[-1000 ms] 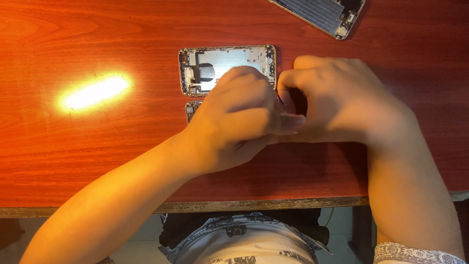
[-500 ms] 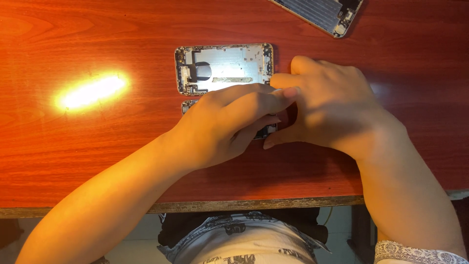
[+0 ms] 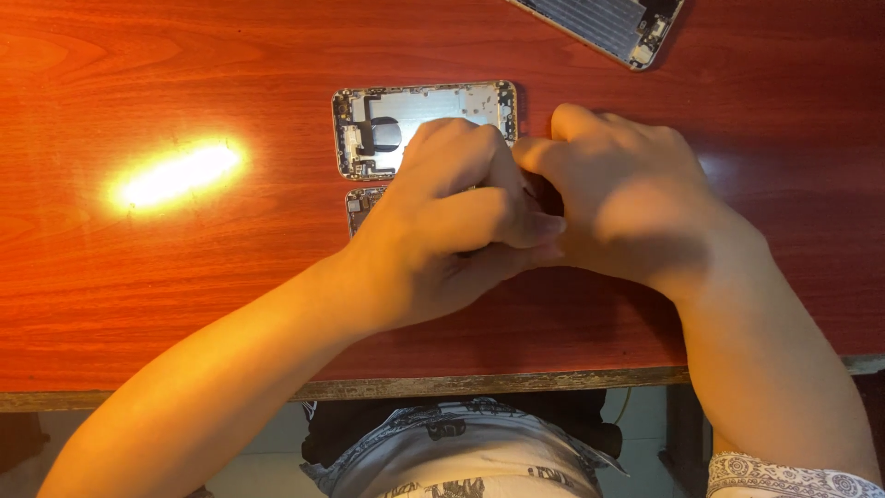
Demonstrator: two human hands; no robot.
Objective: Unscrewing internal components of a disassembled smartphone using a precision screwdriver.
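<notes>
My left hand (image 3: pixel 452 231) lies curled over a flat phone part (image 3: pixel 359 207) on the red wooden table (image 3: pixel 184 277); only the part's left end shows past my knuckles. My right hand (image 3: pixel 627 207) is curled against the left, fingertips meeting over the same part, and what lies between the fingers is hidden. Just behind my hands lies an opened silver phone housing (image 3: pixel 406 111), with its bare metal inside and a dark round piece at its left end. My left fingers overlap its near right edge.
Another phone panel (image 3: pixel 608 23) lies tilted at the far right of the table, partly out of view. A bright patch of reflected light (image 3: pixel 175 173) shows on the left. The table's front edge (image 3: pixel 461 383) runs just above my lap.
My hands have drawn closer together and shifted slightly back toward the housing. My left fingers now cover more of the lower part and the housing's near edge.
</notes>
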